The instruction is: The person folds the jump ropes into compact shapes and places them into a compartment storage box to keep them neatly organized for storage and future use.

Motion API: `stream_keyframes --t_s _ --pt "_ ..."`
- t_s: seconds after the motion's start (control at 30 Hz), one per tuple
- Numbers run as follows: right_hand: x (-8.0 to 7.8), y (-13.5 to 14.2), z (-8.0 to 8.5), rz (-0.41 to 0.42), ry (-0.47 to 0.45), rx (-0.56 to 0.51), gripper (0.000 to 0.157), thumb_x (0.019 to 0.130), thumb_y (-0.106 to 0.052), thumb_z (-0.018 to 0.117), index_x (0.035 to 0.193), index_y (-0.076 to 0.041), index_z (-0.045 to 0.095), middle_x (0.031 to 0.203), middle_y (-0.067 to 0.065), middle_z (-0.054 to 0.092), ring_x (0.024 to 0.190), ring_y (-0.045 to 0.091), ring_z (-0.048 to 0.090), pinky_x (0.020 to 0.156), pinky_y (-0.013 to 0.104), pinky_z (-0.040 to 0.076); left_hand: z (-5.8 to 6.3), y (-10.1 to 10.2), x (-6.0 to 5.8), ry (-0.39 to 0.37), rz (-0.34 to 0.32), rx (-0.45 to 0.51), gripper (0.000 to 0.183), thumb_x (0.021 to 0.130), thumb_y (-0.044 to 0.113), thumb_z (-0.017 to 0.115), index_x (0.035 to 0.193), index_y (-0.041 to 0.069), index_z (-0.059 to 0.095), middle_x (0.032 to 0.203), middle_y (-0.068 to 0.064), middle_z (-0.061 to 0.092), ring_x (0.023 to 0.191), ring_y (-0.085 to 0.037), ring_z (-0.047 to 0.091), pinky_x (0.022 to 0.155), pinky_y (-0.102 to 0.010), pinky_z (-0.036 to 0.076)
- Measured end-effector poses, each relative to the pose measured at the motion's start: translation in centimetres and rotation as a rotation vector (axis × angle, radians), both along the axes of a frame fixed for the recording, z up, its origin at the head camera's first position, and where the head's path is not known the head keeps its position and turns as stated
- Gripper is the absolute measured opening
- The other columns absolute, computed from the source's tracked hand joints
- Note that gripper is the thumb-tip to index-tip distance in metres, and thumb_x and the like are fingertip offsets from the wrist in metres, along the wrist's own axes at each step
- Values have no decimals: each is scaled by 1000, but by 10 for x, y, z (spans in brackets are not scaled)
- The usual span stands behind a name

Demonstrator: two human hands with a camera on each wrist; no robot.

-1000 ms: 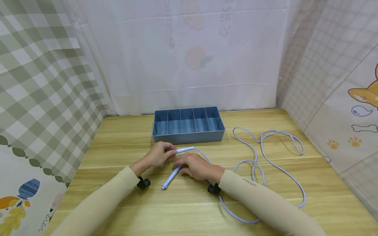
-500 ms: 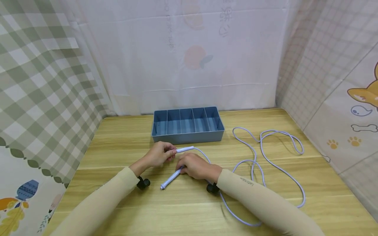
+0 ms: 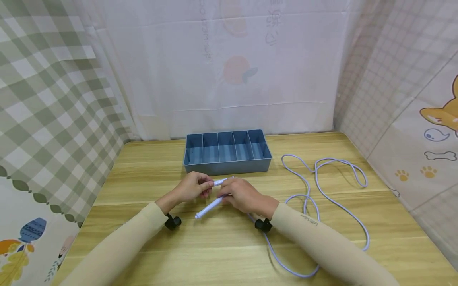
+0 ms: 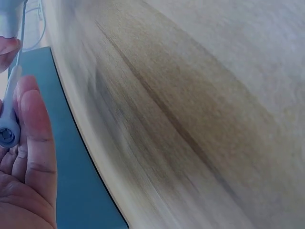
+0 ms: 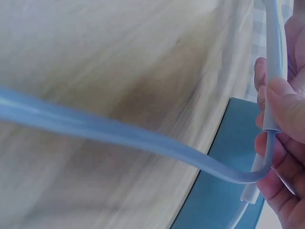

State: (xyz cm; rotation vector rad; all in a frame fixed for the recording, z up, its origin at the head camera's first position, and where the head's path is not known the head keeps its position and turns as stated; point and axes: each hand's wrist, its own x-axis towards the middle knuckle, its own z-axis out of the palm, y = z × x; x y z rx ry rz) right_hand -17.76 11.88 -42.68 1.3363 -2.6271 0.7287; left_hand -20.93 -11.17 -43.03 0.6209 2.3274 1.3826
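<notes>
In the head view a pale lilac jump rope (image 3: 352,214) has a handle in each hand. My left hand (image 3: 195,186) pinches one handle (image 3: 219,182) between thumb and fingers, just in front of the blue box. In the left wrist view its round end (image 4: 8,136) lies against the fingers. My right hand (image 3: 240,194) holds the other handle (image 3: 209,207), whose free end points left and toward me. In the right wrist view that handle (image 5: 275,52) lies under the thumb, and the rope bends away from its end.
A blue-grey divided box (image 3: 229,167) stands at the back of the wooden table (image 3: 143,159). Loose rope loops lie on the right side and pass under the right forearm. Patterned cloth (image 3: 229,103) hangs on three sides.
My right hand has taken hold of its handle and lifted it slightly, moving right and away from me toward the other handle. The left hand has stayed in place.
</notes>
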Motion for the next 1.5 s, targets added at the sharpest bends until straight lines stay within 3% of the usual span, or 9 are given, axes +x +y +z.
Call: stream_keyframes --t_s 0.37,0.87,1.1,1.5 --pt "-3 14 9 -66 132 -76 15 81 -10 87 95 -11 82 91 -4 70 87 16 63 78 32 50 1 -3 0 -94 -25 68 27 105 10 59 111 -14 67 81 -10 71 67 -18 69 67 -43 61" --pt "-5 21 10 -137 154 -96 14 82 -10 87 95 -13 83 86 -5 68 84 15 61 76 32 48 0 -6 -1 -120 -14 42 27 106 17 60 112 -6 71 83 -6 71 72 -17 66 69 -44 60" --pt "-8 23 8 -184 122 -120 13 81 -10 88 92 -12 82 86 -4 69 82 17 61 74 32 49 1 -8 -1 -217 -46 97 25 106 18 60 115 -3 71 89 -11 71 78 -28 73 77 -51 60" --pt "-9 23 5 -194 149 -165 12 79 -8 88 89 -12 82 84 -5 69 81 17 61 73 32 50 1 -11 -4 -374 -171 190 27 108 18 56 117 -7 62 101 -33 69 75 -22 72 72 -38 62"
